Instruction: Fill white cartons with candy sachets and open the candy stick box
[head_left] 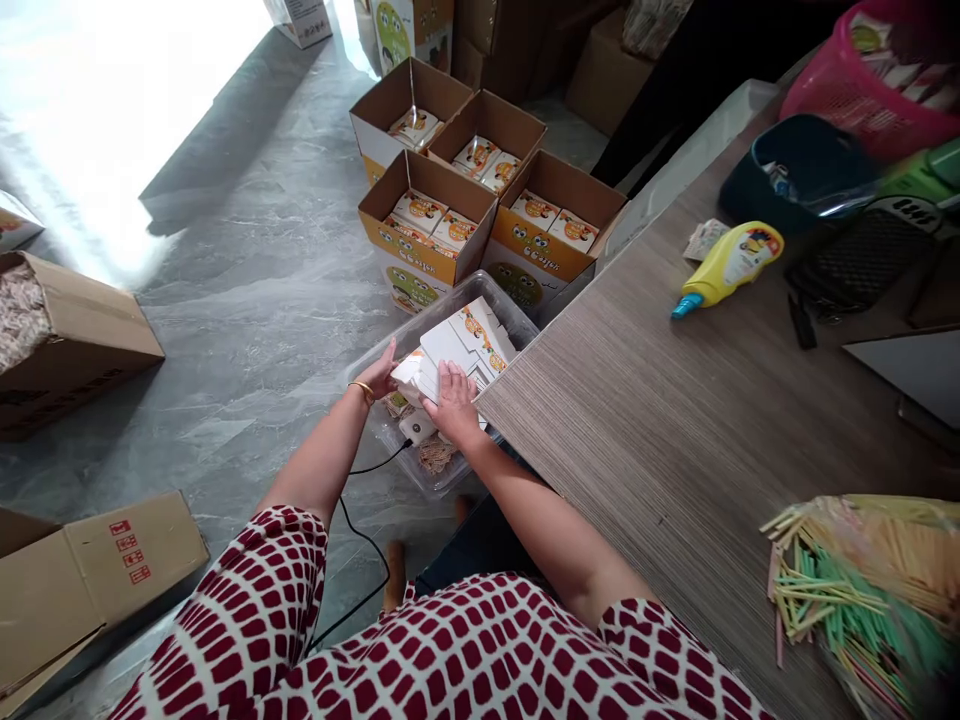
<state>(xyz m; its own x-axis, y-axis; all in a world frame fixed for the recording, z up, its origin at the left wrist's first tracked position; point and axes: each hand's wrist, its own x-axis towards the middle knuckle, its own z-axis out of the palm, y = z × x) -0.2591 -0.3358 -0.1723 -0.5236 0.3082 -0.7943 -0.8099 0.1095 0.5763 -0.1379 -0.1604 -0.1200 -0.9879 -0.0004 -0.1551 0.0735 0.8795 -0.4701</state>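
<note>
A clear plastic bin (431, 482) stands low beside the table corner. Flat white cartons (450, 342) with orange fruit prints lie stacked in it, tilted. My left hand (381, 372) is at the left end of the stack, its fingers against the carton edges. Across the near side of the cartons rests my right hand (454, 402), fingers pressed together on the top one. Below the hands, a white device (417, 428) with a black cable sits in the bin beside some patterned packets (436, 455).
Printed boxes (431, 245) holding small cartons stand beyond the bin. The wooden table (600, 370) on the right bears a yellow glue bottle (727, 268), baskets and bundled coloured sticks (847, 590). Brown boxes (97, 320) stand at left; a black cable crosses the floor.
</note>
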